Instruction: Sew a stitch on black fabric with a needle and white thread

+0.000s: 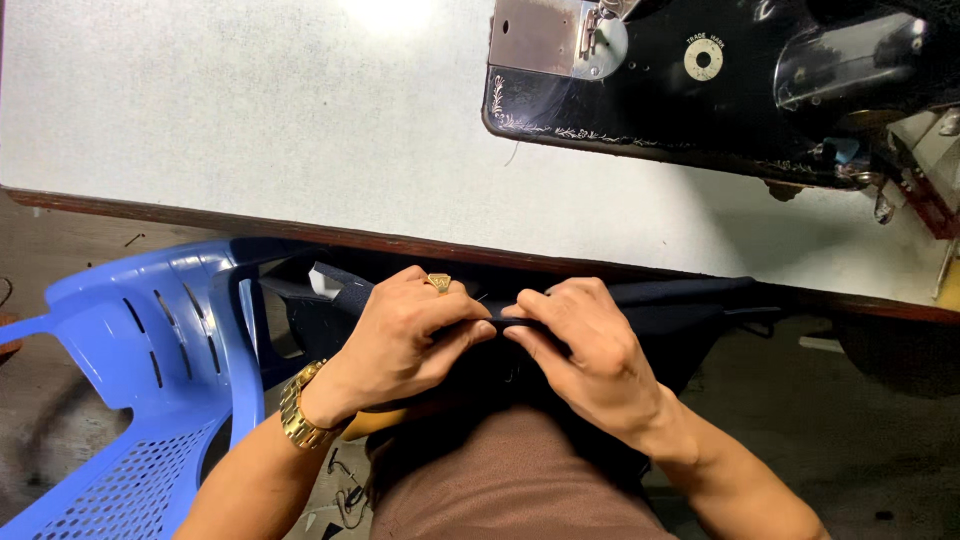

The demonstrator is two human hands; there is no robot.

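A pale grey worktable with a dark wooden edge [300, 130] lies beyond the grip, a black metal sewing machine [700, 90] at its far right. Left hand [400, 335] and right hand [590, 350] pinch dark navy cloth [690, 305] in the lap (fingertips nearly meeting). A blue perforated plastic chair [130, 400] sits left, its contents unclear.

My fingertips [478, 330] vanish into the dark cloth [690, 305], whose lower folds my hands cover, and the sewing machine [700, 90] runs off the tabletop's far right corner.
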